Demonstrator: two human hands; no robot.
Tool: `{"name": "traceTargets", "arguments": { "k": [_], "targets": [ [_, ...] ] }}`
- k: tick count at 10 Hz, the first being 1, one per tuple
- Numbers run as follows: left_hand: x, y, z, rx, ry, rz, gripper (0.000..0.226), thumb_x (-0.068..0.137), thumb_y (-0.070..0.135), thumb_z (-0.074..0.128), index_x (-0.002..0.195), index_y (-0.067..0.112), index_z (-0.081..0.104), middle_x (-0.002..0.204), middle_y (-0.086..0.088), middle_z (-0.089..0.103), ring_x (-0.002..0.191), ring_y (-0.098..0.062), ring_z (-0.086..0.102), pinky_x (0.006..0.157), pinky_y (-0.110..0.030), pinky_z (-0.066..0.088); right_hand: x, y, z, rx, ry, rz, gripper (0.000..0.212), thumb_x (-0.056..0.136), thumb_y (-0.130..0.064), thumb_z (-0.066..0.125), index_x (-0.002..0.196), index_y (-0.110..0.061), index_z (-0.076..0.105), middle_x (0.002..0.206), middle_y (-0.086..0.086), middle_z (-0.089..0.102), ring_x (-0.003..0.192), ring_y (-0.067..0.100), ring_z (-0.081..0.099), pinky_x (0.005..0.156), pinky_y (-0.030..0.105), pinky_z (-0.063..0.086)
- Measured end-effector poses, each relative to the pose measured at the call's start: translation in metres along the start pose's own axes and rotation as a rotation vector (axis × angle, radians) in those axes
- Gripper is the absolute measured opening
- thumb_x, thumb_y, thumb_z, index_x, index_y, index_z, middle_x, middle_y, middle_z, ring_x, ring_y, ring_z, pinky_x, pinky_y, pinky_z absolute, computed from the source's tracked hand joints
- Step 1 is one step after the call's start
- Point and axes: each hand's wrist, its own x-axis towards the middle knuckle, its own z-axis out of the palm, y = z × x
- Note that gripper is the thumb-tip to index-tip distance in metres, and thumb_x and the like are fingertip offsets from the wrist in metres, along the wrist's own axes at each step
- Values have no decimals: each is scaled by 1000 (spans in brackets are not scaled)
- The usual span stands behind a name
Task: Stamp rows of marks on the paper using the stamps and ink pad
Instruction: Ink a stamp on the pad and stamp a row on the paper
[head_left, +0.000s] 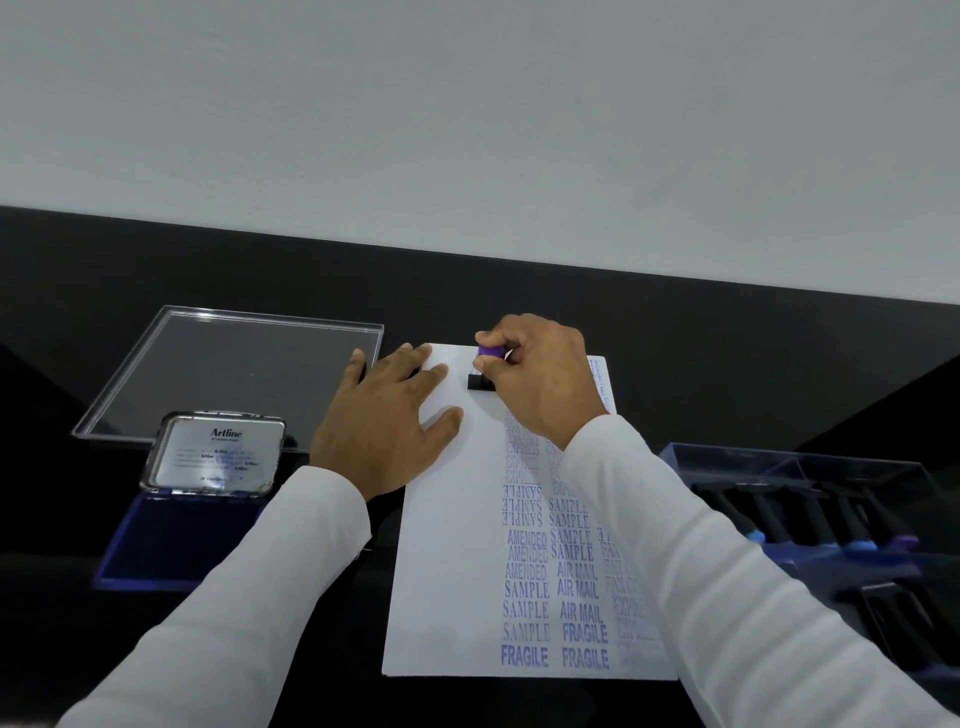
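Right hand (540, 379) grips a purple-topped stamp (488, 364) upright on the paper (447, 545); left hand (384, 415) lies flat (fingers spread).

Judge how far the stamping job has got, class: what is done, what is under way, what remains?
Done: blue marks fill the middle and right of the paper. Under way: the right hand presses a purple-topped stamp near the far edge while the left hand steadies the sheet. Left: the blank left strip.

White paper (457, 519) carries columns of blue stamped words. The stamp (488, 364) is purple-topped, black-based. The ink pad (171, 540) is deep blue; both sleeves (249, 582) white, table (727, 374) black.
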Motion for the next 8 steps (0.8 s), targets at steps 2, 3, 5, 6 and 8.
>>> {"name": "traceTargets", "arguments": {
  "k": [2,3,5,6,8],
  "targets": [
    [0,1,-2,-5,-11,-8,74,90,70,28,148,28,47,161,3,35,150,-21,28,124,-55,7,-3,0,0,4,11,5,14,88,-24,74,101,-20,74,101,-7,68,82,9,60,79,15,44],
    [-1,1,-2,-7,-8,-9,74,90,70,29,148,28,47,161,3,35,150,-21,29,124,-55,7,-3,-2,-1,8,10,12,15,88,-24,74,102,-21,73,103,-7,68,83,9,61,80,16,45],
    [0,1,-2,-1,-16,-10,74,90,70,27,148,28,46,161,3,35,150,-21,28,125,-54,6,-6,0,1,0,4,19,15,88,-26,74,102,-22,72,103,-6,69,85,12,63,83,21,51],
    [0,1,-2,-2,-18,-10,74,90,70,28,148,28,46,161,3,35,150,-21,28,124,-55,6,-5,0,0,5,12,9,15,88,-26,74,102,-21,73,103,-5,69,85,12,63,85,23,53],
    [-1,2,-2,6,-27,-11,75,90,71,26,149,29,45,162,3,33,150,-21,27,125,-54,5,-3,-1,0,21,10,32,16,88,-26,74,104,-22,73,105,-6,68,86,11,61,86,22,51]
  ]
}}
